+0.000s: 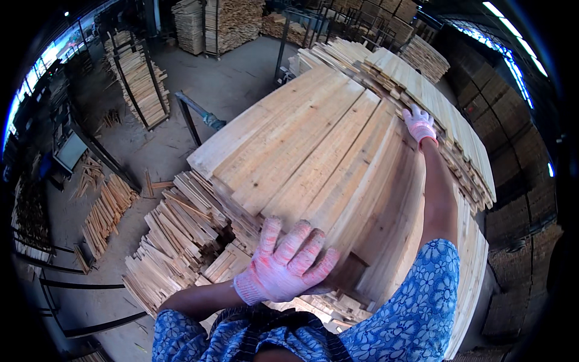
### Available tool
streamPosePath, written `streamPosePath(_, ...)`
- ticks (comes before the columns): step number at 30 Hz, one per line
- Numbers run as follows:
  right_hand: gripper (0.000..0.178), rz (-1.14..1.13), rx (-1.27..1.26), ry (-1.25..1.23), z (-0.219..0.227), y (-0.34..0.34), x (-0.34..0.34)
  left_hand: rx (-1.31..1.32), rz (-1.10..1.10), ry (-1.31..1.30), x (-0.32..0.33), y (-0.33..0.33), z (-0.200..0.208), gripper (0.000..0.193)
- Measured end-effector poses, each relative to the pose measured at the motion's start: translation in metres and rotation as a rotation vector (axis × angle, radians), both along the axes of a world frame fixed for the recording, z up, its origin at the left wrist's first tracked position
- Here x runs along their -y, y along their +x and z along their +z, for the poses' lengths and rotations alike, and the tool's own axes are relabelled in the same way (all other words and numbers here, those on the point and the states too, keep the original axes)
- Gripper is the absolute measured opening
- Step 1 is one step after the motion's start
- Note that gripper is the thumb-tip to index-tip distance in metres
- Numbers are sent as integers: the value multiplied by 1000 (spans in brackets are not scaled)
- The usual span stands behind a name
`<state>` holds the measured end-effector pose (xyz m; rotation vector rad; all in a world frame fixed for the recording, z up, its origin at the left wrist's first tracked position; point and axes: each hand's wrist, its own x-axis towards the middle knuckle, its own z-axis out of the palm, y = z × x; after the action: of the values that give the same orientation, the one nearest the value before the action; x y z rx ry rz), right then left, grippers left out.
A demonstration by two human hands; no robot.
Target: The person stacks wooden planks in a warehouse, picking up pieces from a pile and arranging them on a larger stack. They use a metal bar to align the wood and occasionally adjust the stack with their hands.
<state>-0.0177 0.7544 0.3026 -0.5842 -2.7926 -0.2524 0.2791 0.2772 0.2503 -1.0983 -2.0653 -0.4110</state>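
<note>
The left hand (288, 262), at six o'clock, has fingers spread wide near the wooden planks (295, 163) at centre. At two o'clock, the right hand (420, 125) meets upper boards (447, 111); its grip I cannot tell.

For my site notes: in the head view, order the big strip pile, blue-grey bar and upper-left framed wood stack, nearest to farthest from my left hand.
1. Big strip pile, left of your left hand
2. Blue-grey bar, beyond the planks, left
3. Framed wood stack, farther off, upper left
</note>
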Motion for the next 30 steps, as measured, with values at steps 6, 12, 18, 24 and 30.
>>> streamPosePath(6, 54, 178, 183, -98, -21, -19, -7, -24, -97, 90, -8, -18, -6, 31)
streamPosePath(12, 59, -56, 130, -183, 4, -6, 54, 55, -132, 102, -9, -22, -3, 32)
streamPosePath(18, 65, 233, -16, -224, -8, -56, 50, 39, -181, 126, -12, -23, 3, 34)
streamPosePath(24, 69, 309, 126, -257, -13, -78, 74, -37, -167, 155, -7, -25, -4, 39)
streamPosePath(30, 66, 245, -111, -139, -7, -46, 88, 172, -155, 19, -1, -15, 11, 39)
